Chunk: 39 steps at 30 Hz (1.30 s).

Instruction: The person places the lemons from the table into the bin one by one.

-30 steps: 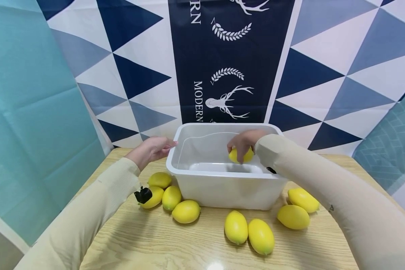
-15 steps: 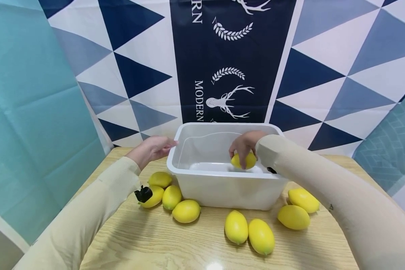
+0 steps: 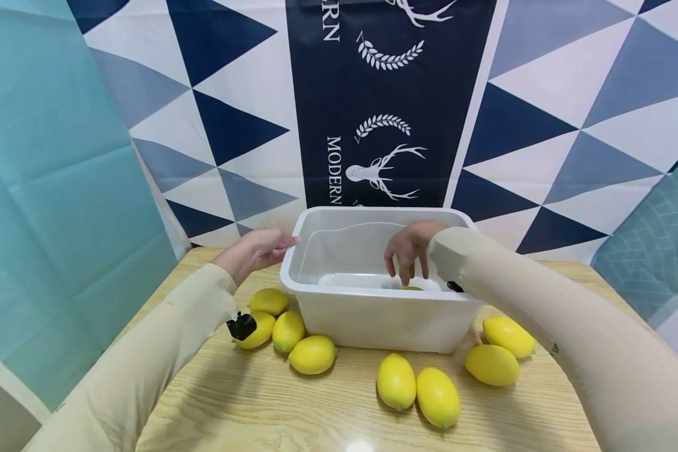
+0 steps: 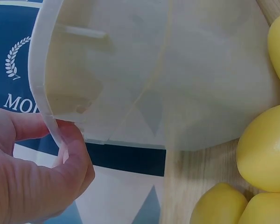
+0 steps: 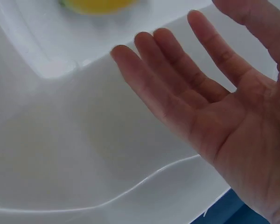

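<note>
A white plastic bin [image 3: 373, 320] stands on the table in the head view. My left hand [image 4: 46, 172] pinches its left rim between thumb and fingers. Inside the bin, toward its right side, my right hand [image 3: 409, 248] hangs with fingers spread and holds nothing. Below those fingers one lemon [image 5: 100, 4] lies on the bin floor; in the head view the front wall hides most of it. The right wrist view shows the palm and extended fingers apart from that lemon.
Several lemons [image 3: 312, 355] lie by the bin's left front corner. Two lemons [image 3: 396, 382] sit before the bin, and two more lemons [image 3: 491, 365] are at its right, near the right sleeve. A patterned cloth [image 3: 373, 94] hangs behind the wooden table [image 3: 248, 408].
My right hand held a lemon inside the bin, lowered it and let it go; the fingers are now spread above it. The left hand stays on the rim.
</note>
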Motion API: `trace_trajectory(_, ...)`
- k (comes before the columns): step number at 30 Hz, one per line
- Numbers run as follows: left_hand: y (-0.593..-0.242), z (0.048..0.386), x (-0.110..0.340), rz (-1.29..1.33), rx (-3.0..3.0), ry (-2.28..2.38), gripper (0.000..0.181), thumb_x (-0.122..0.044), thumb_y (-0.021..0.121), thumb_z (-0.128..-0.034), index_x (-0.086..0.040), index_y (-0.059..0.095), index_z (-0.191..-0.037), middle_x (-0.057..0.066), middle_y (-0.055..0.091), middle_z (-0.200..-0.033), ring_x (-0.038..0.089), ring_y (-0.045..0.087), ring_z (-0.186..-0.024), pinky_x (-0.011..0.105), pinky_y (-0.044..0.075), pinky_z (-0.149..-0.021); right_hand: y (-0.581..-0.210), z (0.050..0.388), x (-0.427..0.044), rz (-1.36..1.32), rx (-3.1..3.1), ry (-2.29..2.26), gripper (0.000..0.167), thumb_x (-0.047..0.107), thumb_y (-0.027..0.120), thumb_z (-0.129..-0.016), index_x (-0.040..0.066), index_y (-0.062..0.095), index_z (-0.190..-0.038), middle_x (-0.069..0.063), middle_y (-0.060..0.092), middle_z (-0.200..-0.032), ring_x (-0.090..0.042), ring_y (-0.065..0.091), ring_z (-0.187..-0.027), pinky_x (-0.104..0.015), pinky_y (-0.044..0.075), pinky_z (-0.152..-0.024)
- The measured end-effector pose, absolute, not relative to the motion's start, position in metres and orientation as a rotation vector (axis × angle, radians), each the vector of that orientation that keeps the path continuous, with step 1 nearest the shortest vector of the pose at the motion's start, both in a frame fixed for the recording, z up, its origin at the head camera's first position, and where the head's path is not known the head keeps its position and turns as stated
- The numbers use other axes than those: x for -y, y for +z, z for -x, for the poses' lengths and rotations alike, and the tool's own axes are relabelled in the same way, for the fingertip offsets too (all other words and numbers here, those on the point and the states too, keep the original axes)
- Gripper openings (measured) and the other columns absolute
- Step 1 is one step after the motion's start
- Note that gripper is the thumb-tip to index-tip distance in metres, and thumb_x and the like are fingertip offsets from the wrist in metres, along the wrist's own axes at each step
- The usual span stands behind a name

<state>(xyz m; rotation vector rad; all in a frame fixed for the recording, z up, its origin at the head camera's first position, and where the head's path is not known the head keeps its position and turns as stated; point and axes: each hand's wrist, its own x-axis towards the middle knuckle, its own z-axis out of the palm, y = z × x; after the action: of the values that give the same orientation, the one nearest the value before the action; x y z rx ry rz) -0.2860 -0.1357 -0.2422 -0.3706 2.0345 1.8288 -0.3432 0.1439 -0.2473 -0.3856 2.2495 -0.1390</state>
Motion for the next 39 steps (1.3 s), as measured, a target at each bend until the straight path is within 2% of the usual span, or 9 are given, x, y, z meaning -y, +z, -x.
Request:
trace_trajectory(9,-0.241,0.285,0.135,0.385,-2.045,1.83,0.05,-0.011,0.057,-0.0952,-0.004,0.04,-0.141,0.009,0.048,-0.129,0.018,0.054,-0.107,0.026,0.048,-0.104,-0.239,0.344,-0.139,0.447,-2.292,-0.07,0.045,0.008,0.076,-0.078,0.011,0.06,-0.119,-0.01,0.062,-0.12,-0.023,0.061,-0.105,-0.044,0.058,-0.088)
trace_trajectory(18,-0.241,0.285,0.136,0.372,-2.06,1.806,0.051,-0.013,0.057,-0.0957,-0.006,0.039,-0.143,0.01,0.045,-0.137,0.018,0.054,-0.109,0.025,0.047,-0.105,-0.214,0.333,-0.139,0.656,-2.35,0.069,0.044,0.011,0.075,-0.079,0.01,0.058,-0.119,-0.008,0.068,-0.109,-0.021,0.059,-0.097,-0.043,0.057,-0.089)
trace_trajectory(25,-0.242,0.286,0.136,0.36,-2.05,1.8,0.051,-0.014,0.056,-0.0962,-0.005,0.038,-0.143,0.01,0.046,-0.135,0.018,0.054,-0.108,0.024,0.048,-0.104,-0.206,0.321,-0.147,0.76,-2.457,0.044,0.038,0.014,0.078,-0.079,0.016,0.061,-0.113,-0.012,0.064,-0.119,-0.022,0.061,-0.098,-0.04,0.056,-0.093)
trace_trajectory(32,-0.244,0.286,0.137,0.358,-2.04,1.808,0.051,-0.015,0.056,-0.0962,-0.004,0.038,-0.143,0.01,0.047,-0.13,0.016,0.055,-0.105,0.024,0.048,-0.104,-0.203,0.317,-0.158,0.978,-2.561,-0.002,0.038,0.014,0.076,-0.08,0.012,0.061,-0.114,-0.015,0.063,-0.118,-0.027,0.06,-0.105,-0.04,0.056,-0.09)
trace_trajectory(39,-0.241,0.286,0.135,0.344,-2.04,1.815,0.049,-0.013,0.054,-0.0974,-0.002,0.039,-0.142,0.01,0.047,-0.125,0.016,0.054,-0.102,0.026,0.046,-0.107,-0.197,0.313,-0.164,1.091,-2.685,-0.069,0.035,0.009,0.073,-0.081,0.014,0.061,-0.113,-0.014,0.061,-0.12,-0.031,0.057,-0.111,-0.043,0.054,-0.094)
